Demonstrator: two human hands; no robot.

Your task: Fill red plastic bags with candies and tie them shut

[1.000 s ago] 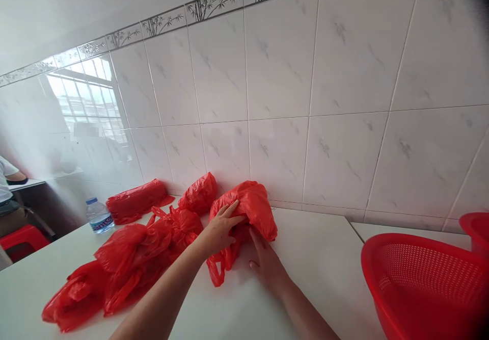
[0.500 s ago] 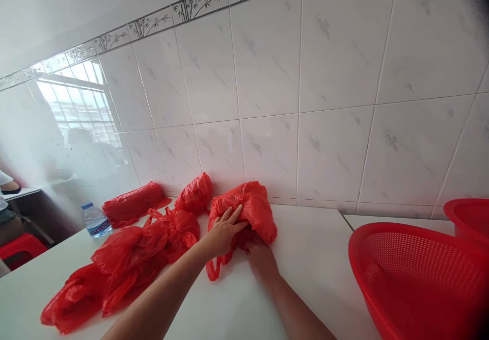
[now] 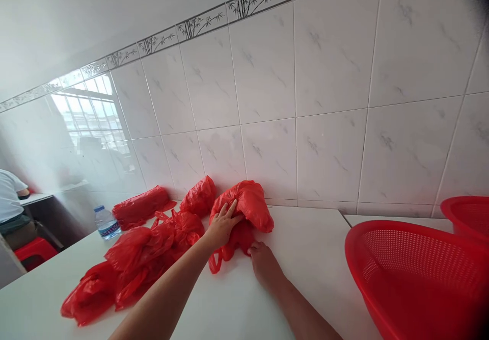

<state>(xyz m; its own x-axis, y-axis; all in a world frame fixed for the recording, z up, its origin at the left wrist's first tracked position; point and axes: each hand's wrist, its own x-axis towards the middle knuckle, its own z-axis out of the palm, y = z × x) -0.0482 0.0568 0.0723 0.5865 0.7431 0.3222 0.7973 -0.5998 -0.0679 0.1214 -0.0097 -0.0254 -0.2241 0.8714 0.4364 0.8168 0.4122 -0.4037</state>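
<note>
With fingers spread, my left hand (image 3: 222, 225) is steadying the bag (image 3: 256, 208) near the table (image 3: 313, 248)'s back edge; my right hand (image 3: 266, 264) is pinching its loose plastic (image 3: 242, 239), needing gentleness.

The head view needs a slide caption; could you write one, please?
Left hand on a red plastic bag, right hand at its lower edge.

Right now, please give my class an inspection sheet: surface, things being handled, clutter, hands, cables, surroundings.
Surface: white tabletop, seam at right
Things handled: bulging red bag near the wall
Clutter: pile of red bags, red roll, small red bundle, bottle, large red basket, another basket partly visible
Hands: left hand spread on the bulging bag; right hand at its lower folds, grip unclear
Cables: nothing seen
Surroundings: tiled wall; person at far left
</note>
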